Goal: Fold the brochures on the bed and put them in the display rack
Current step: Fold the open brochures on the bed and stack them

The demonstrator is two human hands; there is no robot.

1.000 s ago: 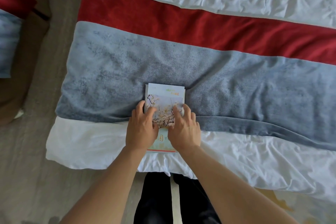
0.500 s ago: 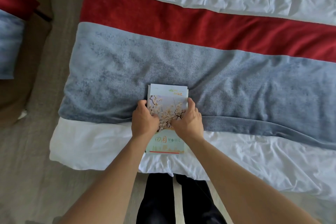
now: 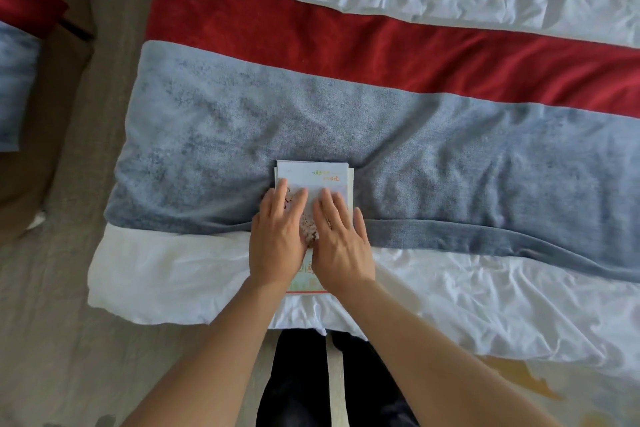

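Observation:
A folded brochure with a blossom picture and coloured lettering lies on the bed, across the seam between the grey-blue runner and the white sheet. Its layers sit slightly offset at the top and right edges. My left hand lies flat on its left half with straight fingers pointing away from me. Beside it, my right hand presses flat on the right half, its thumb over the brochure's right edge. Both hands cover most of the picture. No display rack is in view.
The bed carries a grey-blue runner, a red band and a wrinkled white sheet. Its near-left corner overhangs the brown floor. Another red and blue cushion sits at the far left.
Half a second ago both hands were curled at the brochure's side edges. Now they lie flat on top of it, fingers stretched forward, pressing it down.

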